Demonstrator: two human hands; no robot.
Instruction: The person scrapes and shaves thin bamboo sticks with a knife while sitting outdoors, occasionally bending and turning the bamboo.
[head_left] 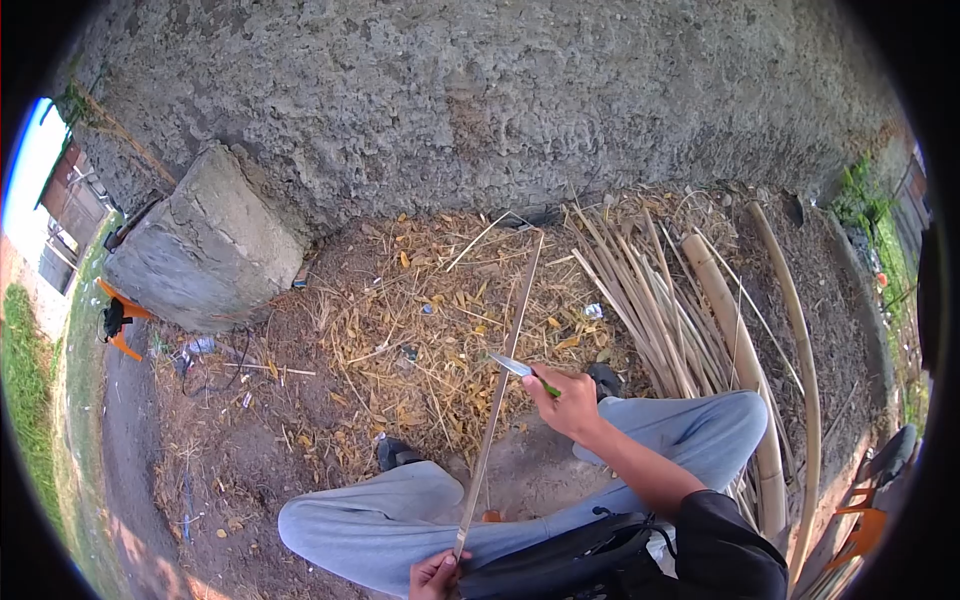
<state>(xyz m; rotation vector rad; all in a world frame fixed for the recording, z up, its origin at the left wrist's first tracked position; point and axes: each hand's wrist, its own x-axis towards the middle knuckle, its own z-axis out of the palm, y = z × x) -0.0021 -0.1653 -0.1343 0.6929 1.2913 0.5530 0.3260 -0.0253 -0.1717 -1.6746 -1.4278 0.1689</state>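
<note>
Fingers of left hand closed on near end of bamboo strip; right hand grips knife, blade across strip. Strip slants between feet toward wall. Likely light, springy, sharp-edged: hold near end, clear of blade. Split canes beside right leg.

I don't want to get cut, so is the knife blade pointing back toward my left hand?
No, the knife's blade points away from the left hand, which grips the strip's near end.
</note>
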